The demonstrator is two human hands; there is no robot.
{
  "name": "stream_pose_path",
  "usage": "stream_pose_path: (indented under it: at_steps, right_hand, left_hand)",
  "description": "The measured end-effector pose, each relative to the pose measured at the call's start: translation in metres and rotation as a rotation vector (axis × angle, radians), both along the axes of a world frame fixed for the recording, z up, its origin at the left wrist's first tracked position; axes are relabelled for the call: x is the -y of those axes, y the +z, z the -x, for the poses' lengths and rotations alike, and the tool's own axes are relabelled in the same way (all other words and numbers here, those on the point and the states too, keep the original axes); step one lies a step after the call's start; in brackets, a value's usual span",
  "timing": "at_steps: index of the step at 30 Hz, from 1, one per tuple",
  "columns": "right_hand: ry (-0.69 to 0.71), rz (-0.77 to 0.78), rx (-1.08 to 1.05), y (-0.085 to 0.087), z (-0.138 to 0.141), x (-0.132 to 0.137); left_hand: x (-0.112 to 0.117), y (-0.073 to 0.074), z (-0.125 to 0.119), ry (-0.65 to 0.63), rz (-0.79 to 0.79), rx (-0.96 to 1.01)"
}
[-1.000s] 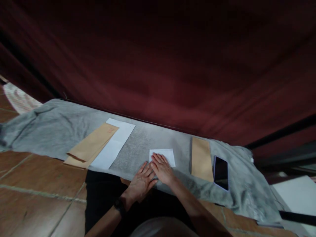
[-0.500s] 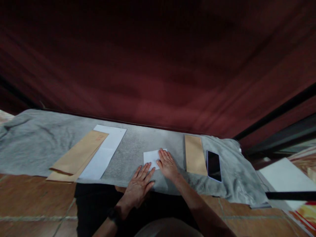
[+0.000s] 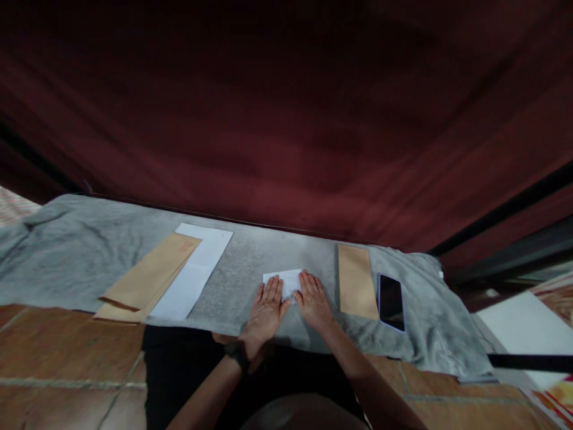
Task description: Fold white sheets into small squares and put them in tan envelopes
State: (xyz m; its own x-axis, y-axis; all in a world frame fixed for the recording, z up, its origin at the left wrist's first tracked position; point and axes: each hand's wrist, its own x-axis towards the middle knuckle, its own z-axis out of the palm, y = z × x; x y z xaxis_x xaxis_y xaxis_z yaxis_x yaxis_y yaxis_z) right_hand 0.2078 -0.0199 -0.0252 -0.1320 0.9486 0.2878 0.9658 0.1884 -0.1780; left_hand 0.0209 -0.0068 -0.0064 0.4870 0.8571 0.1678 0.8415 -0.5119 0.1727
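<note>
A small folded sheet of white paper (image 3: 290,283) lies flat on the grey cloth (image 3: 242,263) in front of me. My left hand (image 3: 265,309) rests palm down over its left part, fingers stretched out. On its right edge lies my right hand (image 3: 314,301), also flat, with the fingers straight and close together. Neither hand grips anything. Between the two thumbs the middle of the paper shows; its sides are partly hidden under the fingers.
To the left, brown envelopes (image 3: 147,272) overlap larger white sheets (image 3: 197,280). A single brown envelope (image 3: 357,280) and a phone (image 3: 391,301) lie to the right. A dark red curtain-like surface (image 3: 286,149) rises behind the cloth. Tiled floor (image 3: 54,352) shows below.
My left hand has moved up and forward, from the paper's lower edge onto its left part. My right hand stays on the right edge. The view has shifted slightly.
</note>
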Motion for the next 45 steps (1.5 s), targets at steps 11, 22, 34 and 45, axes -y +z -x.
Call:
stream_pose_path:
  at_steps: [11, 22, 34, 45]
  right_hand:
    - [0.021, -0.032, 0.034, -0.008, 0.0, 0.0]
    - [-0.006, -0.061, -0.007, -0.009, 0.013, 0.007]
    - [0.119, -0.077, 0.051, -0.017, 0.026, 0.022]
    - [0.107, -0.055, 0.053, -0.014, 0.029, 0.022]
  left_hand:
    - [-0.013, -0.002, -0.006, 0.036, -0.007, -0.04]
    - [0.014, -0.003, 0.021, 0.019, -0.098, -0.012]
    - [-0.001, 0.006, 0.075, 0.164, -0.082, 0.059]
    - [-0.089, 0.052, 0.292, 1.005, 0.042, -0.007]
